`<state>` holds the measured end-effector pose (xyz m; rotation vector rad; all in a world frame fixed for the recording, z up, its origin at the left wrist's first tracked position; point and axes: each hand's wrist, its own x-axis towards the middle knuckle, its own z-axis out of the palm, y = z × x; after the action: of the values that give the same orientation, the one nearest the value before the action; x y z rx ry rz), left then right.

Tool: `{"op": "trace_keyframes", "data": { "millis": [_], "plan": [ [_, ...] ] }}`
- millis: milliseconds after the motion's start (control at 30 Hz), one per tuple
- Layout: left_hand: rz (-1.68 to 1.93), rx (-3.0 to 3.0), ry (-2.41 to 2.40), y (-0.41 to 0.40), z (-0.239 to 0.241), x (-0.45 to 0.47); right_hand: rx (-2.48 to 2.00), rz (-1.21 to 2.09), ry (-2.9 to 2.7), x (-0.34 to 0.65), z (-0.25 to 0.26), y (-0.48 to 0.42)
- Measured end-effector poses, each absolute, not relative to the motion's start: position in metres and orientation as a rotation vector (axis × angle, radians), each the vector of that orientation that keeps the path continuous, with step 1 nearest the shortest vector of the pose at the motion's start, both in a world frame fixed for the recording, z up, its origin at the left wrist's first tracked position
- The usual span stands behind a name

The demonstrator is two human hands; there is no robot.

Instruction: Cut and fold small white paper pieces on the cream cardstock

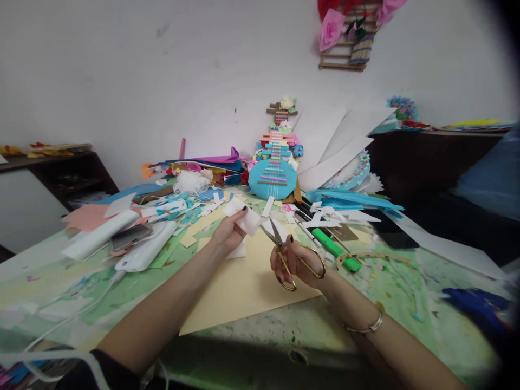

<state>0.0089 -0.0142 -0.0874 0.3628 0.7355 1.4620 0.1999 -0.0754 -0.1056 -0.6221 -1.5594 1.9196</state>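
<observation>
My left hand pinches a white paper scrap; my right hand grips gold-handled scissors.
Both work over the cream card sheet at the near edge of the table. Left fingers are closed on the scrap. Right fingers are through the loops, blades apart, tips just beside the scrap. A green marker lies right of my right hand; its print seems too blurred to read. A blue paper guitar leans at the far edge.
</observation>
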Motion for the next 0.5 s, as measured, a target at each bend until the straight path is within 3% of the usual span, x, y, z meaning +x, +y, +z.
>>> {"op": "trace_keyframes", "data": {
  "millis": [500],
  "plan": [
    [1.411, 0.557, 0.728, -0.023, -0.096, 0.020, -0.639, 1.858, -1.552, 0.199, -0.113, -0.071]
  ]
}}
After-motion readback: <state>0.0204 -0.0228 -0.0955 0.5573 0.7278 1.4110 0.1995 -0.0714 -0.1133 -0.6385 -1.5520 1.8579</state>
